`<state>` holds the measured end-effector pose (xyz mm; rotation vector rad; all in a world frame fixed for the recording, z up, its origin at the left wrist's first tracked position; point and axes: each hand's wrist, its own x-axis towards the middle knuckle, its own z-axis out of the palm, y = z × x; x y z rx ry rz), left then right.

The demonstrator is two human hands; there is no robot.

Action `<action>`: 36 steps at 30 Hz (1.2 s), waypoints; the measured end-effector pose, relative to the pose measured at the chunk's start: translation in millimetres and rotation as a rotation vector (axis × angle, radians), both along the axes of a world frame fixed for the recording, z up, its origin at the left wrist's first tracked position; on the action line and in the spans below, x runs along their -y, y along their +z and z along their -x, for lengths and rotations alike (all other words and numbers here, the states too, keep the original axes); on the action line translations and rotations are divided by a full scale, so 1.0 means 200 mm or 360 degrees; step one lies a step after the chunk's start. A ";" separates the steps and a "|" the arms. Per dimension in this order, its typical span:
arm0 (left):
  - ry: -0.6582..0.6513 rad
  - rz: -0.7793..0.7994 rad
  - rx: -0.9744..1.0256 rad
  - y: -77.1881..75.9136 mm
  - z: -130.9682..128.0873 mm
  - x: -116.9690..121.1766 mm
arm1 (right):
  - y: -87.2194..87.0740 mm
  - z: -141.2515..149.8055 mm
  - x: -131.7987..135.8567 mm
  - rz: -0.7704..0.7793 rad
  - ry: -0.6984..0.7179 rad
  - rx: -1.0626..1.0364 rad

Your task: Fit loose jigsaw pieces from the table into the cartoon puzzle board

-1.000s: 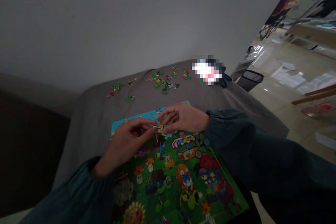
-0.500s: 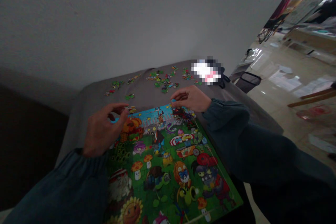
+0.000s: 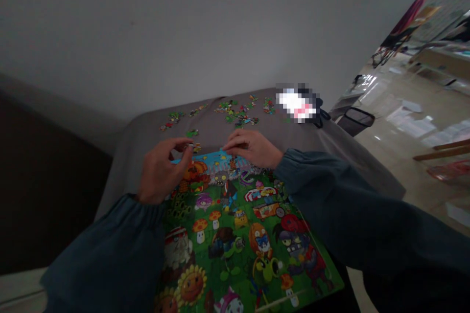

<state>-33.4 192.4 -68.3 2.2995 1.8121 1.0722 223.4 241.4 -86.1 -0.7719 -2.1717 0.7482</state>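
Observation:
A jigsaw puzzle [image 3: 235, 220] with cartoon plants and zombies on green lies in its board before me, with a blue sky strip along the far edge. Over its far left corner is my left hand [image 3: 161, 170], thumb and forefinger pinched on a small puzzle piece [image 3: 191, 145] seen nearly edge-on. My right hand [image 3: 255, 149] bends over the far edge, its fingertips closed on a blue puzzle piece [image 3: 223, 150] at the sky strip. The fingers partly hide that piece. Just beyond the left fingertips lie a few loose pieces [image 3: 197, 147].
More loose puzzle pieces [image 3: 238, 113] are scattered over the grey cloth [image 3: 147, 132] towards the wall. A blurred-out white and dark object [image 3: 298, 103] rests at the back right. Beyond the cloth stand a dark mesh basket [image 3: 354, 121] and a wooden leg [image 3: 444, 150] on the shiny floor.
My right hand has moved left along the puzzle's far edge with the blue piece. My left hand stays near the far left corner, still pinched. The view has shifted slightly.

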 end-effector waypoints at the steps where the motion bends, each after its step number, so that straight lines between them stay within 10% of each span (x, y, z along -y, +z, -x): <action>1: 0.0001 0.0007 0.0002 0.00 0.00 0.00 | 0.00 0.03 0.00 -0.0016 0.0022 0.0033; 27: -0.0037 0.0075 -0.0040 -0.01 0.01 0.01 | -0.03 0.03 0.08 -0.0649 0.0311 0.0932; 36: -0.0055 0.0495 0.0530 0.04 -0.05 0.03 | 0.03 0.02 0.10 -0.0373 0.0211 0.0764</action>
